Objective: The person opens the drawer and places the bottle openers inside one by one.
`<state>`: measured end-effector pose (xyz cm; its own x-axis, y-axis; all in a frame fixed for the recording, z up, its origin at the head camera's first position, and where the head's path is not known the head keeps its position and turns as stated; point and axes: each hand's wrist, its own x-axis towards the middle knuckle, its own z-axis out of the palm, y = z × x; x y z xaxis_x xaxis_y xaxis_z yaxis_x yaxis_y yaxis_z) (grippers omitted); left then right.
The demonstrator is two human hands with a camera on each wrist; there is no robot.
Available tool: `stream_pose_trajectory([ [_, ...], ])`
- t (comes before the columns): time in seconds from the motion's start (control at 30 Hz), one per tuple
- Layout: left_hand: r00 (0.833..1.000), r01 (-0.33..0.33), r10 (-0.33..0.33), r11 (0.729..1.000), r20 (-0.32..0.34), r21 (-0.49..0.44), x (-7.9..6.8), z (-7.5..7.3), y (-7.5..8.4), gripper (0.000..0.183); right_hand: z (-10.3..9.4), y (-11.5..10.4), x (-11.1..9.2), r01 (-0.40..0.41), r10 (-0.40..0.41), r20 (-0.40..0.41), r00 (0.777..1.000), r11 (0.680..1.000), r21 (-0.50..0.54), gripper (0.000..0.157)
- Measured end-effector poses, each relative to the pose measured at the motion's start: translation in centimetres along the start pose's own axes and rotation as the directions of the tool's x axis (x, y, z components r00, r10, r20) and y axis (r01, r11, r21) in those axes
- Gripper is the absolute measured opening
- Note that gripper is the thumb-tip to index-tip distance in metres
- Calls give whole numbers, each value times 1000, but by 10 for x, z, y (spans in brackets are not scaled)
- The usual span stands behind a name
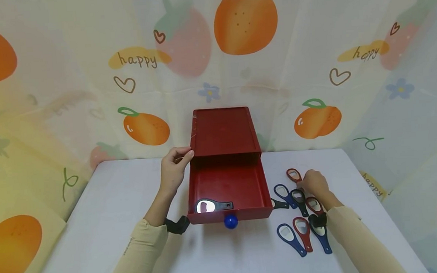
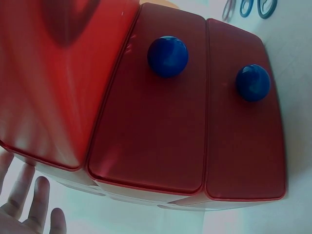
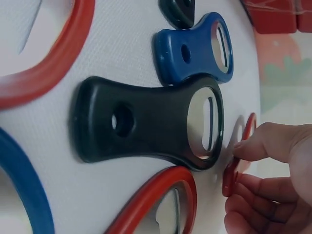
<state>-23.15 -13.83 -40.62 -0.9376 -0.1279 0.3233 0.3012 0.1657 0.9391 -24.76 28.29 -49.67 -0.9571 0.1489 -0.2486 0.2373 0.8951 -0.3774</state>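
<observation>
My right hand [image 1: 314,183] pinches the handle end of a red bottle opener [image 1: 294,174] between thumb and fingers, at the far end of a loose group on the table. In the right wrist view, a black bottle opener [image 3: 151,124] and a blue one [image 3: 197,51] lie close to it. My left hand [image 1: 172,168] touches the left side of the red drawer cabinet [image 1: 223,129], its fingers fairly straight in the left wrist view. The cabinet's top drawer [image 1: 230,215] stands pulled out. One dark bottle opener [image 1: 224,205] lies inside, at the front left.
Several more red, blue and black bottle openers [image 1: 288,234] lie right of the drawer on the white table [image 1: 236,263]. Two closed drawers with blue knobs [image 2: 167,56] sit below the pulled-out one. Behind stands a fruit-patterned cloth [image 1: 248,74].
</observation>
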Motion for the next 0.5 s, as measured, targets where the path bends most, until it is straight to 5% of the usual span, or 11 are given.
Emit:
stream_pose_trajectory([
  [0.5,1000,17,-17,1000,3,-6,-1,0,1,27,-40,-17,-9,92,-88,-93,992,995,41,36],
])
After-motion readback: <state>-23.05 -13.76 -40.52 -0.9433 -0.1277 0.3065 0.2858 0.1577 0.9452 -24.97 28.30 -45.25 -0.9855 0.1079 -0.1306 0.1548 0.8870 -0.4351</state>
